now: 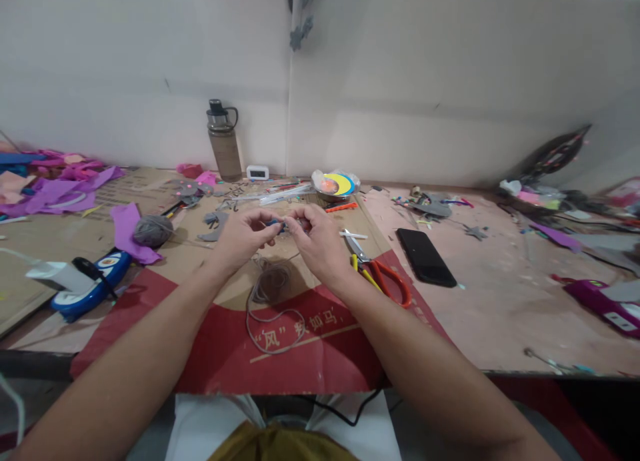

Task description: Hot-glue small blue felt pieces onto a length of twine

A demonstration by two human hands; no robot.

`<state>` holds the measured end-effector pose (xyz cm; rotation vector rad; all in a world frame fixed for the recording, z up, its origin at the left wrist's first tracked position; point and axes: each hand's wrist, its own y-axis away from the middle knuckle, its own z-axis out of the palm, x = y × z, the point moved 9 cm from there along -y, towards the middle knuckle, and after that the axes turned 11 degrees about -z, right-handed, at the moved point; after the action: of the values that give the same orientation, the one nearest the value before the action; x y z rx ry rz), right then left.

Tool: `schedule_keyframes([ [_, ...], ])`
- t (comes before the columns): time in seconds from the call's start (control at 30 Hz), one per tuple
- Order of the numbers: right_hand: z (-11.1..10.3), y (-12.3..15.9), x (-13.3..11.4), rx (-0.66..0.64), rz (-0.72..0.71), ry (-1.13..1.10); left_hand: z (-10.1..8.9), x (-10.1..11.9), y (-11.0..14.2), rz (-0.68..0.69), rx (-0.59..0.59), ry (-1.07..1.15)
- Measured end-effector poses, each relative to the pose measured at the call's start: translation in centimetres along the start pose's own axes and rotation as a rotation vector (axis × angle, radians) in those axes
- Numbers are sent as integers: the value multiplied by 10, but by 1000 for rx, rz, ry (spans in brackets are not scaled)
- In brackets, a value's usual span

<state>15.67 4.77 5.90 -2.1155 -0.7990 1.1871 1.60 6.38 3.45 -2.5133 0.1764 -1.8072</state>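
Note:
Over the middle of the cardboard, my left hand [250,233] and my right hand [315,237] meet with fingertips nearly touching. Both are closed in a pinch on a small dark blue piece [275,225], mostly covered by the fingers, so its exact kind does not show. Thin grey cord [275,349] lies in loose loops below the hands; whether it joins the blue piece I cannot tell. Right of my right hand are scissors [390,281] with orange-red handles and a tool with yellow handles [370,277]. Grey felt scraps [214,229] lie beyond my left hand.
A grey yarn ball [153,230], purple felt [129,231] and a blue power strip [93,291] are at left. Behind stand a water bottle [224,144], a small clock [257,173] and a bowl [336,186]. A black phone [426,257] lies at right.

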Motion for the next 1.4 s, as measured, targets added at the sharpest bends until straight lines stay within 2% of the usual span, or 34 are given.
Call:
schedule_keyframes([
  [0.1,1,0,2,-4,8,-4,2,3,0,26,-20,-32],
  [0.3,1,0,3,3,14,-14,-2,4,0,20,16,-60],
  [0.5,2,0,3,-15,38,5,12,-4,0,-62,-123,188],
  [0.73,4,0,1,-29,11,0,15,-9,3,-155,-130,230],
  [0.83,3,0,-3,-27,-15,19,11,-9,3,-148,-91,229],
  [0.97,3,1,-8,-10,-28,36,-1,-6,0,-64,16,209],
  [1.23,15,5,2,-46,59,-65,-16,0,2,38,189,231],
  [1.33,19,6,3,-70,63,-87,-27,-2,0,40,266,308],
  [1.4,22,6,-2,-92,30,-100,-37,-8,-4,29,310,439],
])
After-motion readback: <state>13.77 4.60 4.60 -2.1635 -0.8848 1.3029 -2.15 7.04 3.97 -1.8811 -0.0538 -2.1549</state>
